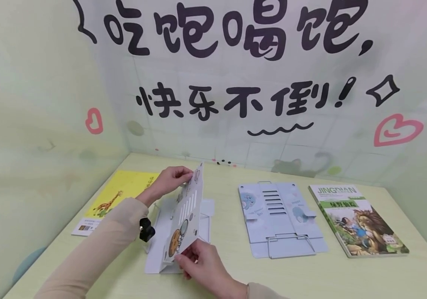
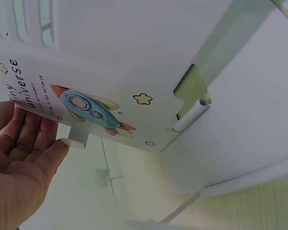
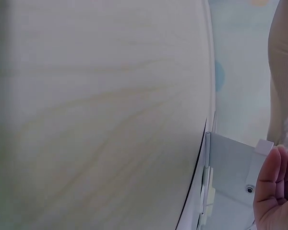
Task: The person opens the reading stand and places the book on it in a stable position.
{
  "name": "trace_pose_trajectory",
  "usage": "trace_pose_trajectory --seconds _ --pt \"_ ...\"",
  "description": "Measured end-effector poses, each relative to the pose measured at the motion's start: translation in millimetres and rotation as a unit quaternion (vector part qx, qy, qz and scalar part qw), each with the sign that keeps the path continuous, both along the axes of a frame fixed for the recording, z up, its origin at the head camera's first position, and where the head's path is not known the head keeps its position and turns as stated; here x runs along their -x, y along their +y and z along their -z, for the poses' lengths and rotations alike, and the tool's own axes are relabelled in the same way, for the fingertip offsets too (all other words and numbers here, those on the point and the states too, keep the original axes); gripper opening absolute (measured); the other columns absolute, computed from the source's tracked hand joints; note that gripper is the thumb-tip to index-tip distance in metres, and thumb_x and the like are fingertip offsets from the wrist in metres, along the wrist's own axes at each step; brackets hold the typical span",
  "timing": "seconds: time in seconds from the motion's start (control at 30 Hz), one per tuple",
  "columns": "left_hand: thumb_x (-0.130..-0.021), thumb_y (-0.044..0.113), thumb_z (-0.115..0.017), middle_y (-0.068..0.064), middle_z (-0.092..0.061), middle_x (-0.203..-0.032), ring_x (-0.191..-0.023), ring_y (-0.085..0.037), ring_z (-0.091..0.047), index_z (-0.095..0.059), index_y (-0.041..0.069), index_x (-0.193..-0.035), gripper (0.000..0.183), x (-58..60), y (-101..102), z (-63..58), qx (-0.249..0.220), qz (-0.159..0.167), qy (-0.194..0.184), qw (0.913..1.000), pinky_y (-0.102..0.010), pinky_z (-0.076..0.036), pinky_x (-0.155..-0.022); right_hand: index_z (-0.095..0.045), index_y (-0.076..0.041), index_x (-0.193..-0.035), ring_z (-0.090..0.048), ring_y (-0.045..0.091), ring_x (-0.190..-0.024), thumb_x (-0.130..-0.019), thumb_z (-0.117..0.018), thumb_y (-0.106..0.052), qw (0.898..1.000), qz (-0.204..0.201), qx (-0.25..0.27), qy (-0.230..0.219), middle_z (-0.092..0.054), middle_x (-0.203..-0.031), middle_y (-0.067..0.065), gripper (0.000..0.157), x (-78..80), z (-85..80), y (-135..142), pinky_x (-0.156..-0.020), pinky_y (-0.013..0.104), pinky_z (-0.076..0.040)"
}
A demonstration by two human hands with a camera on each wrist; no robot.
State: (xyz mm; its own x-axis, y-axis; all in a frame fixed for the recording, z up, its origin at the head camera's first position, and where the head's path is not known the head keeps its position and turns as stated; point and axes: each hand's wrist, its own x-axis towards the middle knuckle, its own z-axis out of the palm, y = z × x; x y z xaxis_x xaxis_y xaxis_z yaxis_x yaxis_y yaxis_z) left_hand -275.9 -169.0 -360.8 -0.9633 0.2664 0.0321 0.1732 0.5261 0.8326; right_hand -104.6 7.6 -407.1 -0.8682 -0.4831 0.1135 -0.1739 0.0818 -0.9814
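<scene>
White book stand (image 1: 189, 220) stood on the pale table (image 1: 230, 278), left of centre, its printed panel raised steeply above a flat base (image 1: 153, 265). Left hand (image 1: 174, 179) was at the panel's far, upper end, fingers close together and bent at the edge, pinching it with the thumb, whose tip met a small tab (image 2: 78, 140). (A rocket (image 2: 91, 108) was printed just beside that grip.) Right hand (image 1: 206, 261) held the near lower corner between thumb and bent fingers; in its wrist view the fingertips were pressed together, thumb out of sight. Yellow book (image 1: 123, 187) with a giraffe lay beyond the left forearm, partly covered by it. To the right, a pale blue stand (image 1: 286, 220) lay with its wire support toward the person; just beside it, a lion-cover book (image 1: 359, 220).
</scene>
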Motion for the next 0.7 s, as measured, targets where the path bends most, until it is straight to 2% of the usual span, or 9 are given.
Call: trace_pose_trajectory --seconds 0.17,0.4,0.7 --pt "-0.097 0.023 -0.053 -0.013 -0.065 -0.107 -0.09 -0.021 -0.057 -0.063 0.003 -0.114 0.028 0.7 -3.5 -1.9 0.014 -0.031 0.01 0.9994 -0.031 -0.05 -0.079 -0.059 0.002 -0.103 -0.053 0.001 -0.054 -0.091 -0.061 -0.01 1.0 0.012 -0.007 0.01 -0.062 -0.074 0.011 0.017 6.1 -1.8 9.2 -0.049 0.016 -0.049" --pt "-0.098 0.021 -0.051 -0.016 -0.063 -0.112 -0.096 -0.025 -0.058 -0.061 0.001 -0.116 0.029 1.6 -14.0 -2.9 0.031 -0.08 0.014 0.9962 -0.035 -0.05 -0.085 -0.058 0.002 -0.092 -0.053 0.004 -0.053 -0.091 -0.06 -0.009 0.999 0.047 -0.013 0.016 -0.063 -0.075 0.014 0.011 21.8 -3.9 27.3 -0.049 0.021 -0.051" --pt "-0.098 0.023 -0.049 -0.017 -0.06 -0.11 -0.093 -0.024 -0.055 -0.057 -0.001 -0.117 0.031 0.4 -30.6 0.8 0.019 -0.128 0.001 0.9916 -0.032 -0.051 -0.081 -0.054 0.003 -0.086 -0.055 0.007 -0.053 -0.09 -0.06 -0.006 0.995 0.092 -0.035 0.018 -0.063 -0.073 0.016 0.012 44.2 -8.1 47.5 -0.05 0.024 -0.053"
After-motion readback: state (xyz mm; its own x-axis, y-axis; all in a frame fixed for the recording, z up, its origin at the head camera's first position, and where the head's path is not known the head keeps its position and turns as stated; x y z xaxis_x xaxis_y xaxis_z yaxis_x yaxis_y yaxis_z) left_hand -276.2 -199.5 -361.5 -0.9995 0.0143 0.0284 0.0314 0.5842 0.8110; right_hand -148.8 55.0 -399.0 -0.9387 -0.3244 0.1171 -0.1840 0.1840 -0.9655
